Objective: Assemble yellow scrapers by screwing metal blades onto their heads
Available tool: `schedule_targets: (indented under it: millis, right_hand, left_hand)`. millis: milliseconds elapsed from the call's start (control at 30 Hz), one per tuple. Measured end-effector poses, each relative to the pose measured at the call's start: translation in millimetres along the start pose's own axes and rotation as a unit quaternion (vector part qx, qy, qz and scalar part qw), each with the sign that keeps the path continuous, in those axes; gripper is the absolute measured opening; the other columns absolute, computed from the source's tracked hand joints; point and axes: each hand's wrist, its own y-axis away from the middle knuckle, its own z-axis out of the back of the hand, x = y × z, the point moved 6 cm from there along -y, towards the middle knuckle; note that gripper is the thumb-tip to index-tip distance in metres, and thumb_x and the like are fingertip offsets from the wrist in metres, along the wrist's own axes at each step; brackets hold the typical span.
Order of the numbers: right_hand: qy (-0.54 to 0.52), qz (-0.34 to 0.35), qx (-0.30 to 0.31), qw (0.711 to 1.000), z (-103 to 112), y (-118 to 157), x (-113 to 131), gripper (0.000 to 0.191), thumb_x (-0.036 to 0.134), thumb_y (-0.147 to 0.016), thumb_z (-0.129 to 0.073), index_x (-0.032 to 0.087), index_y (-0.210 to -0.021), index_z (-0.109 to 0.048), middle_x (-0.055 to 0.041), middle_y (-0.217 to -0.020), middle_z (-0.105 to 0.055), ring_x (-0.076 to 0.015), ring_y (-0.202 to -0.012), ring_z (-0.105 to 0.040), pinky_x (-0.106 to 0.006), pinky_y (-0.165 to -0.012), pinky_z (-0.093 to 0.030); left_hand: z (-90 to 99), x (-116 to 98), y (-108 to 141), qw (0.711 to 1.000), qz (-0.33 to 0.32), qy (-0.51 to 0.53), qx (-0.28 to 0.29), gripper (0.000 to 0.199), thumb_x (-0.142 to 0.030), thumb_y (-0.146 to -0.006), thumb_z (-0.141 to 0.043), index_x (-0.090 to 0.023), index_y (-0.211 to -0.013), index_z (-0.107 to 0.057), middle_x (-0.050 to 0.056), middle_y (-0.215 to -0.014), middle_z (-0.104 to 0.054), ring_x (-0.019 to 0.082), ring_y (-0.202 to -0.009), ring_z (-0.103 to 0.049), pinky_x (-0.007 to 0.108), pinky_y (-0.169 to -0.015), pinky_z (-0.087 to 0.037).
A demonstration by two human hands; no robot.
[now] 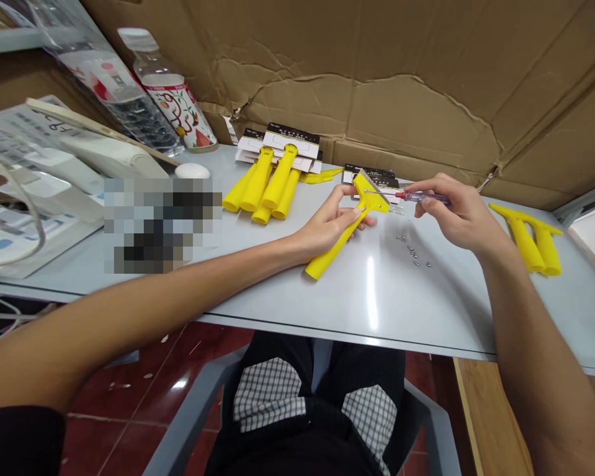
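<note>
My left hand (336, 221) is wrapped round a yellow scraper (344, 239), whose handle slants down to the left. A metal blade (374, 186) runs along the scraper's wide head. In my right hand (453, 205) is a screwdriver (423, 197) with a clear handle and a red collar. Its shaft reaches left across the scraper's head, and the tip is at or close to a screw (366, 191) there. Several small loose screws (412, 252) lie on the table below the screwdriver.
Yellow scrapers with black-and-white cards (291, 140) are piled at the back. More yellow handles (530, 241) lie at the right. Plastic bottles (174, 106) and white boxed items (64, 172) stand at the left. Behind the grey table (287, 297) rises a cardboard wall (377, 73).
</note>
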Motion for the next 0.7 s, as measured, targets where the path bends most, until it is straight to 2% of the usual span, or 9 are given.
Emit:
schedule_targets:
  millis: [233,333,433,533,633,700]
  right_hand:
    - [0.018,0.001,-0.006,1.000,0,0,1,0.026,0.027,-0.101,-0.060,0.027,-0.118,-0.080,-0.0079,-0.100,-0.072,-0.0230,-0.084,-0.069,-0.044,-0.082,-0.059]
    - [0.009,-0.009,-0.007,1.000,-1,0,-1,0.026,0.027,-0.101,-0.061,0.028,-0.118,-0.081,-0.0076,-0.099,-0.073,-0.0238,-0.085,-0.070,-0.045,-0.082,-0.059]
    - [-0.033,-0.023,-0.012,0.999,0,1,-4,0.028,0.028,-0.104,-0.058,0.029,-0.121,-0.080,-0.0076,-0.106,-0.074,-0.0232,-0.086,-0.071,-0.045,-0.082,-0.059]
    - [-0.079,-0.025,-0.024,0.996,3,1,-7,0.029,0.027,-0.104,-0.057,0.029,-0.123,-0.079,-0.0058,-0.106,-0.074,-0.0232,-0.088,-0.072,-0.045,-0.084,-0.056]
    - [-0.101,-0.030,-0.029,0.994,4,1,-8,0.027,0.031,-0.103,-0.060,0.030,-0.122,-0.079,-0.0054,-0.101,-0.074,-0.0254,-0.091,-0.072,-0.046,-0.084,-0.056]
    - [-0.109,-0.029,-0.024,0.993,5,1,-6,0.026,0.036,-0.104,-0.061,0.031,-0.121,-0.079,-0.0059,-0.102,-0.074,-0.0269,-0.092,-0.072,-0.048,-0.086,-0.057]
  left_hand:
    - [0.7,2,0,1.000,-0.003,-0.014,-0.006,0.038,-0.025,-0.104,-0.062,-0.023,-0.137,-0.044,0.006,-0.104,-0.081,0.016,-0.087,-0.069,0.036,-0.083,-0.049]
    - [2.2,-5,3,0.998,-0.006,-0.055,-0.016,0.035,-0.025,-0.105,-0.058,-0.023,-0.138,-0.044,0.005,-0.103,-0.081,0.015,-0.086,-0.068,0.035,-0.083,-0.049]
    - [6.9,-18,5,0.991,-0.015,-0.126,-0.045,0.039,-0.026,-0.107,-0.057,-0.025,-0.143,-0.043,0.005,-0.105,-0.080,0.014,-0.073,-0.061,0.033,-0.074,-0.048]
    - [15.0,-32,6,0.984,-0.034,-0.156,-0.082,0.045,-0.030,-0.107,-0.059,-0.028,-0.148,-0.042,0.006,-0.108,-0.079,0.014,-0.064,-0.054,0.033,-0.066,-0.047]
    - [28.1,-43,13,0.981,-0.057,-0.150,-0.106,0.043,-0.033,-0.107,-0.061,-0.028,-0.147,-0.047,0.007,-0.110,-0.079,0.016,-0.069,-0.059,0.033,-0.068,-0.051]
    - [42.6,-48,27,0.981,-0.067,-0.125,-0.131,0.039,-0.034,-0.105,-0.065,-0.027,-0.142,-0.052,0.008,-0.110,-0.078,0.018,-0.077,-0.066,0.034,-0.071,-0.055]
